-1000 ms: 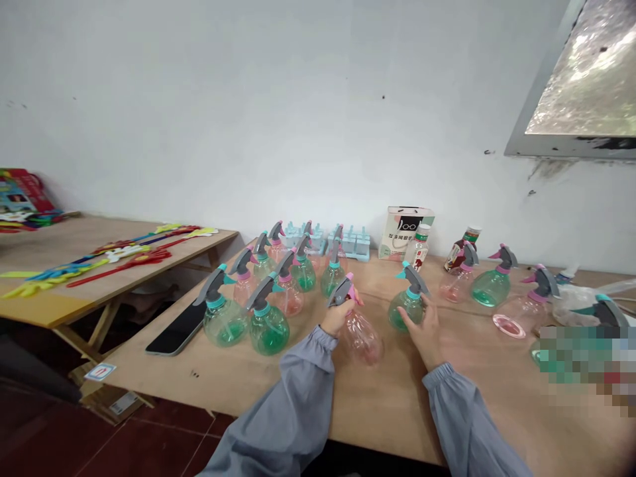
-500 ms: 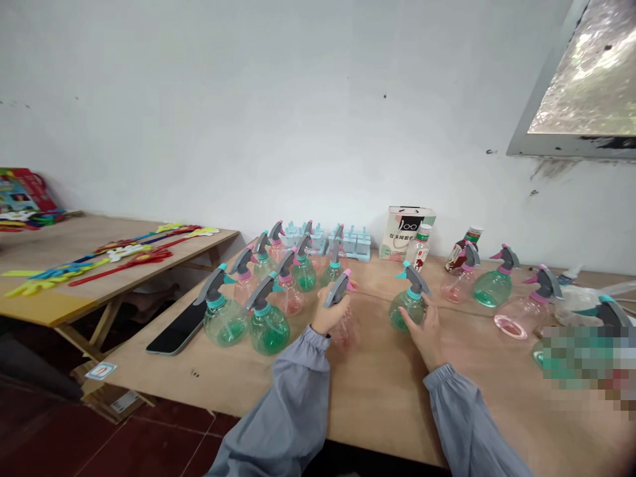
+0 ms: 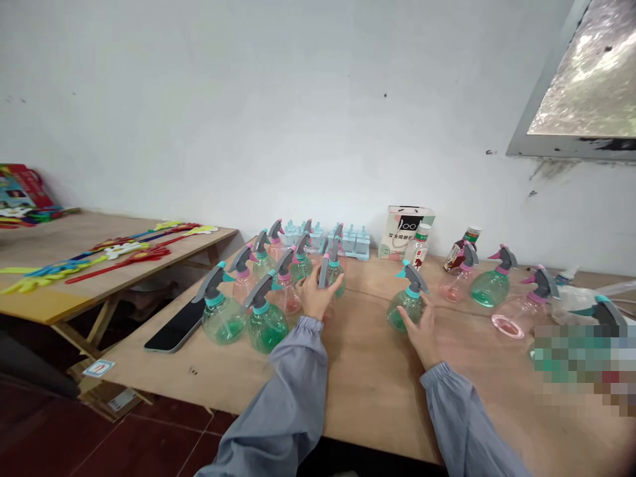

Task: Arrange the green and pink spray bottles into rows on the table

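Observation:
My left hand [image 3: 318,296] is closed round the neck of a pink spray bottle [image 3: 324,273] with a grey trigger head, held upright at the right edge of a cluster of several green and pink spray bottles [image 3: 258,298]. My right hand [image 3: 421,330] rests against the base of a green spray bottle [image 3: 405,301] that stands alone at mid-table, its fingers curled on the bottle's side. Both forearms wear grey sleeves.
The wooden table [image 3: 377,377] also carries a black phone [image 3: 173,326] at its left edge, blue ice-lolly moulds [image 3: 348,242], a carton [image 3: 405,232], small drink bottles [image 3: 418,248] and more spray bottles [image 3: 491,281] at right. A second table [image 3: 64,265] with coloured plastic toys stands left.
My left hand has carried the pink spray bottle left and away from me, from mid-table to the edge of the bottle cluster, and set it upright. The right hand stays on the green bottle.

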